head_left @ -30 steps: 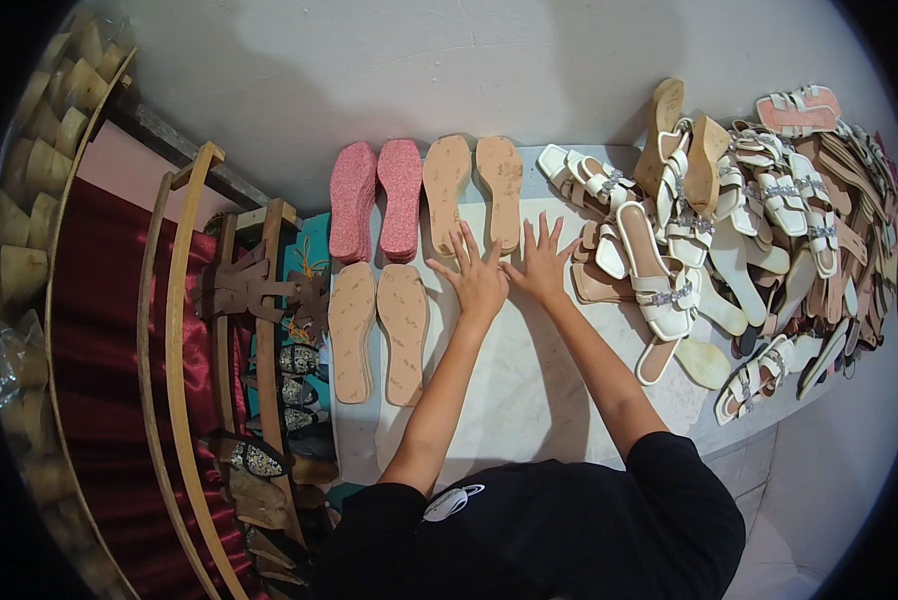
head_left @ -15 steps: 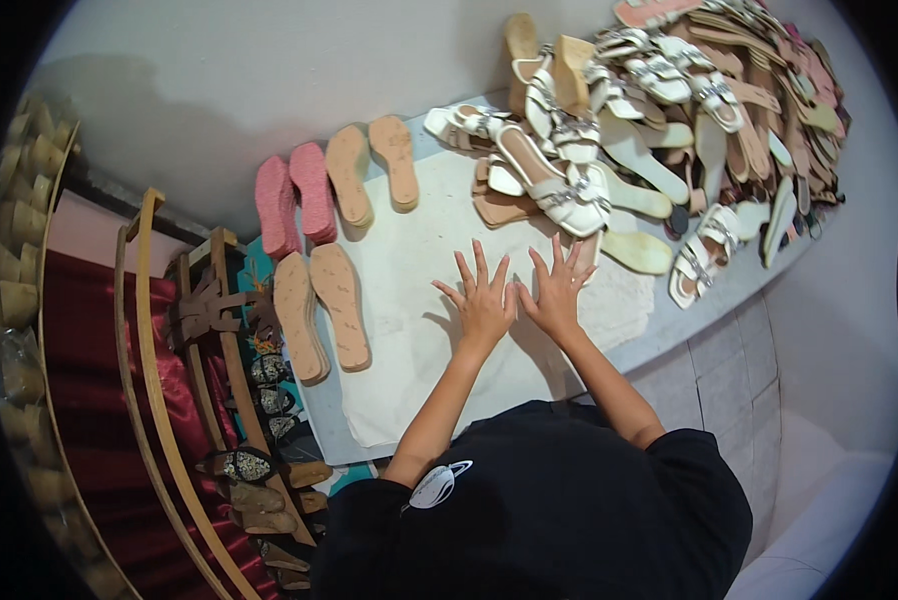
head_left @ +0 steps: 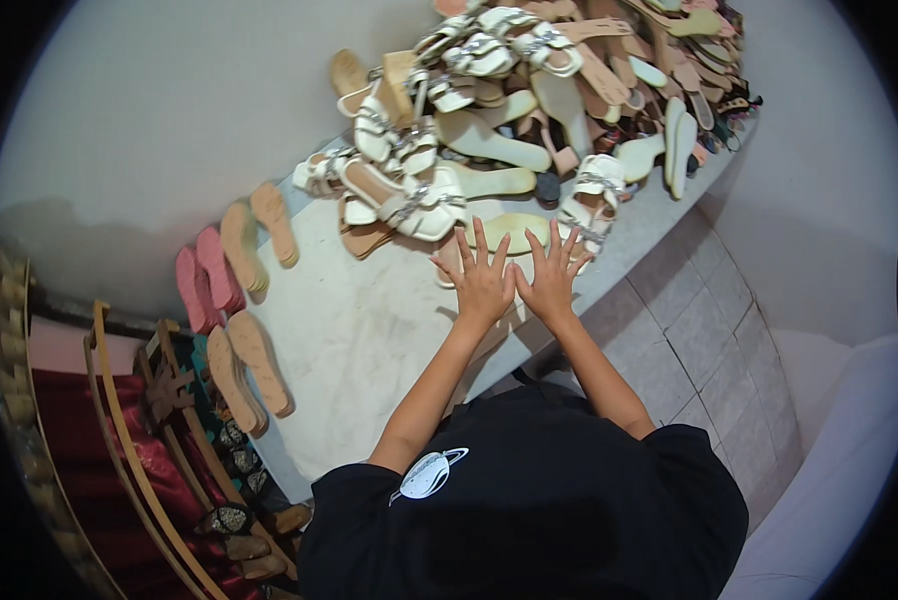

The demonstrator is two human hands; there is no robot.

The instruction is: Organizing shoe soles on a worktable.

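Observation:
My left hand (head_left: 486, 288) is open, palm down and fingers spread, above the near edge of the table (head_left: 314, 400). Beside it my right hand (head_left: 549, 285) is open the same way, the two thumbs close together. Neither holds anything. Just beyond the fingertips lies a pale yellow-green shoe sole (head_left: 512, 235). Left of it is a white strappy sandal (head_left: 419, 205), and a tan insole shows partly behind my left fingers. Past my right fingers rests another white sandal (head_left: 594, 195) with a braided strap. Whether the hands touch the table is hard to tell.
A heap of sandals, insoles and soles (head_left: 569, 80) covers the table's far right. At the left stand pink soles (head_left: 209, 275) and tan soles (head_left: 259, 365) in pairs. Wooden racks (head_left: 134, 430) with shoes are beyond the left edge; a tiled floor (head_left: 709, 340) lies to the right.
The view has turned to the right, so the table and shoes appear shifted left. Both hands stay spread and open, now nearer the sandals and the yellow-green sole.

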